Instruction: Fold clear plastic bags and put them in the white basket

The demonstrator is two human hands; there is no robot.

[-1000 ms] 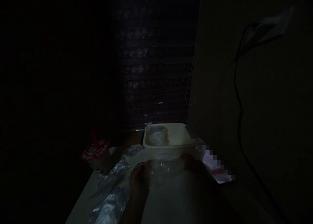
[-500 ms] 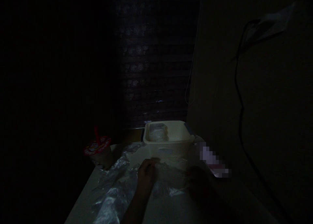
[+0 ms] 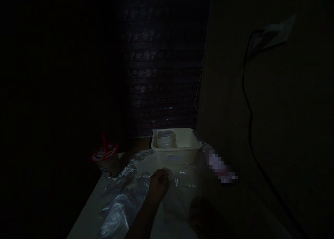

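The scene is very dark. My left hand (image 3: 159, 182) is closed near the middle of the white table, its fingertips pinching the edge of a thin clear plastic bag (image 3: 185, 184). My right hand (image 3: 199, 213) is in deep shadow at the near right side of that plastic, and its fingers cannot be made out. Just beyond both hands stands a white plastic bin (image 3: 177, 159), with a clear wrapped bundle (image 3: 166, 139) inside at its left. More crumpled clear plastic (image 3: 118, 209) lies left of my left forearm.
A drink cup (image 3: 108, 162) with a red patterned lid and a red straw stands at the table's left edge. Right of the bin lies a blurred-out pinkish item (image 3: 221, 167). A black cable (image 3: 250, 127) hangs from a wall outlet (image 3: 271, 37). Dark blinds (image 3: 161, 75) are behind.
My right hand has moved nearer to me and slightly left, and the plastic between the hands looks shifted. My left hand stays almost in place. The view has turned slightly right.
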